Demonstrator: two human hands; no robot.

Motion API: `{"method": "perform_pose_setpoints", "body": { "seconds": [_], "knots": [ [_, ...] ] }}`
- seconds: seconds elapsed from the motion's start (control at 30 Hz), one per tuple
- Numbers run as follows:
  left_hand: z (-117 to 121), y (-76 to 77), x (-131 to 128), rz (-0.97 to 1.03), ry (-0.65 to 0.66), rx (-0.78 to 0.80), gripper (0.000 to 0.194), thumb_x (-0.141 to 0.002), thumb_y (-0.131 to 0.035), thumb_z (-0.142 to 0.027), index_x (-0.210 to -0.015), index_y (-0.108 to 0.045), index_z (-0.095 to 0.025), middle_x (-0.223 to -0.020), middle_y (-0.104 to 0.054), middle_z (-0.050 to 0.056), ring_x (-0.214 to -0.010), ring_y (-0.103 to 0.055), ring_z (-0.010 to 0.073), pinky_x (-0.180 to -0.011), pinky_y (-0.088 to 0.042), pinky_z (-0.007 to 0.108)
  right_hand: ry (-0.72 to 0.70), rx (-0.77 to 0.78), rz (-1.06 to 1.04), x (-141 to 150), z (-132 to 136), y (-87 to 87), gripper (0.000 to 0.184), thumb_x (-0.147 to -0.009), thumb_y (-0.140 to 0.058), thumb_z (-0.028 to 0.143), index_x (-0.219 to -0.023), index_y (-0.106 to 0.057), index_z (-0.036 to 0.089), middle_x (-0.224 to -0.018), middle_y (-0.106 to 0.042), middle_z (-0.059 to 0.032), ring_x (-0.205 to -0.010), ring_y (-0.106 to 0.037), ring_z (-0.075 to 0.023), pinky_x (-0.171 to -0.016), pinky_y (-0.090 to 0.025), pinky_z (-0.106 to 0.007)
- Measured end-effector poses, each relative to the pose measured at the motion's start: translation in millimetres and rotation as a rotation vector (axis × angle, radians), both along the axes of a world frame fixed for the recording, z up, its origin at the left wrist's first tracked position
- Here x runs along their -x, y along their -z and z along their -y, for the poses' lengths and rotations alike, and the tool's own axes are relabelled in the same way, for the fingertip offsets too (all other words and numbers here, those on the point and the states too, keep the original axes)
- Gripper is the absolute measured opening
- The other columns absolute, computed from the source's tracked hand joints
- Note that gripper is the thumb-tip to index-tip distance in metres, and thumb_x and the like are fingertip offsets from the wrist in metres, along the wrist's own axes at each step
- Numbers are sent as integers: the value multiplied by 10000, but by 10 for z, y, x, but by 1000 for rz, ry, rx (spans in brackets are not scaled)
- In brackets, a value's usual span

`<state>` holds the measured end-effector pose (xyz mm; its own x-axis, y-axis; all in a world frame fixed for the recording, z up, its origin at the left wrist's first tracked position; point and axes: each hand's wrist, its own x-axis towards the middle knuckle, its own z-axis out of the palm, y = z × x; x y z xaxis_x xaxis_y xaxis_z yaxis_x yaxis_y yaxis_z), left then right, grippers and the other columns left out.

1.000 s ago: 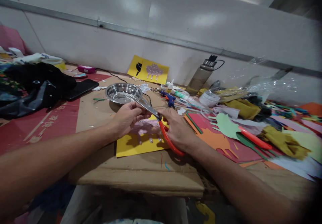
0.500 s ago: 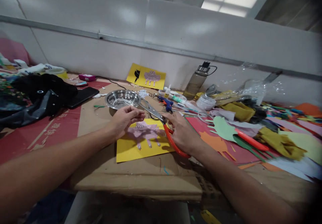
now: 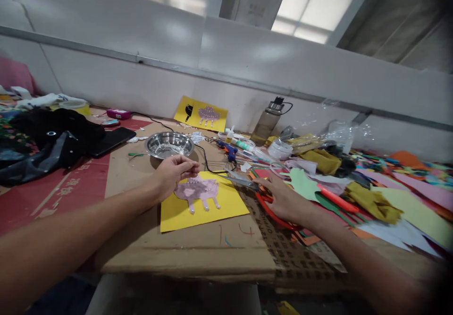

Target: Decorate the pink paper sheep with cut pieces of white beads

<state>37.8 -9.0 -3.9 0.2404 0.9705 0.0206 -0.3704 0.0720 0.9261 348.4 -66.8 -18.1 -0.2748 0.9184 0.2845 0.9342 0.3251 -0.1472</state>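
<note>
My right hand (image 3: 285,199) has its fingers round the red handles of a pair of scissors (image 3: 244,181). Their metal blades point left, over the right edge of a yellow card (image 3: 230,201). My left hand (image 3: 177,173) is pinched above the card's upper left part; whatever its fingertips hold, if anything, is too small to make out. On the card lies a pink sheep-shaped cutout (image 3: 201,192) with pearl beads on its body and at its feet. A steel bowl (image 3: 169,145) with small clear or white bits in it stands just beyond my left hand.
A finished-looking yellow card (image 3: 217,116) leans at the wall. Beside it are a blue glue gun (image 3: 228,149) and a water bottle (image 3: 267,121). Coloured paper cutouts (image 3: 304,183) and scraps cover the right side. A phone (image 3: 115,141) and black cloth (image 3: 63,128) lie left.
My right hand has moved right with the scissors, away from the card's middle, uncovering more of the pink cutout. My left hand stays pinched over the card. The camera view has shifted slightly.
</note>
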Motion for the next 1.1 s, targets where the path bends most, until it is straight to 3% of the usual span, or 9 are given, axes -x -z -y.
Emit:
{"method": "perform_pose_setpoints", "body": {
  "seconds": [0.1, 0.27, 0.43, 0.57, 0.77, 0.87, 0.97, 1.1],
  "knots": [
    [-10, 20, 9, -39, 19, 0, 114, -701, -711, -164, -638, -632, -112, -714, -695, 82, -655, -640, 123, -687, -515, 257, -19, 110, 37, -78, -62, 37, 456, -810, -549, 289, -1263, -542, 239, -902, -522, -69, -821, -564, -221, -740, -494, -367],
    [-23, 37, 21, -93, 33, 34, 102, -731, -692, -172, -673, -633, -112, -716, -691, 86, -660, -643, 123, -678, -508, 250, 9, 70, 50, -37, -126, 41, 473, -840, -495, 276, -1311, -494, 233, -942, -520, -82, -872, -565, -232, -780, -486, -376],
    [-44, -98, 72, 8, -46, -28, 89, -709, -691, -124, -664, -615, -108, -767, -697, 83, -681, -644, 123, -708, -517, 258, 68, 137, 113, 92, -189, -18, 517, -837, -482, 251, -1353, -460, 241, -988, -536, -104, -948, -563, -253, -822, -470, -376],
    [-67, -187, 115, 25, -93, -34, 79, -722, -672, -126, -668, -619, -103, -758, -693, 79, -655, -634, 112, -696, -512, 246, 80, 259, 186, 89, -244, -133, 582, -808, -526, 254, -1382, -438, 224, -1011, -564, -122, -965, -563, -261, -842, -451, -365],
    [-70, -172, 109, 29, -77, -23, 61, -731, -654, -117, -681, -626, -98, -753, -692, 72, -661, -639, 115, -699, -511, 241, 31, 444, 246, 134, -205, -390, 645, -814, -559, 294, -1428, -364, 282, -1081, -629, -98, -960, -595, -258, -836, -437, -335],
    [-61, -170, 101, 27, -70, -17, 62, -739, -645, -112, -682, -627, -94, -766, -693, 78, -662, -640, 115, -702, -510, 242, 167, 375, 367, 295, -175, -426, 496, -881, -459, 300, -1377, -446, 284, -1092, -636, -128, -1005, -588, -312, -832, -425, -415],
    [-59, -173, 96, 27, -73, -17, 68, -745, -641, -116, -684, -623, -91, -767, -692, 84, -653, -638, 115, -701, -508, 251, 321, 195, 452, 468, -193, -406, 368, -915, -408, 318, -1217, -598, 227, -1128, -617, -166, -1025, -572, -343, -829, -404, -467],
    [-79, -179, 107, 36, -79, -24, 58, -735, -650, -118, -693, -616, -96, -775, -693, 82, -662, -639, 119, -695, -504, 257, 205, 89, 243, 613, -308, -345, 287, -929, -413, 274, -1060, -649, 176, -1068, -654, -121, -971, -591, -224, -808, -413, -314]
  ]
}}
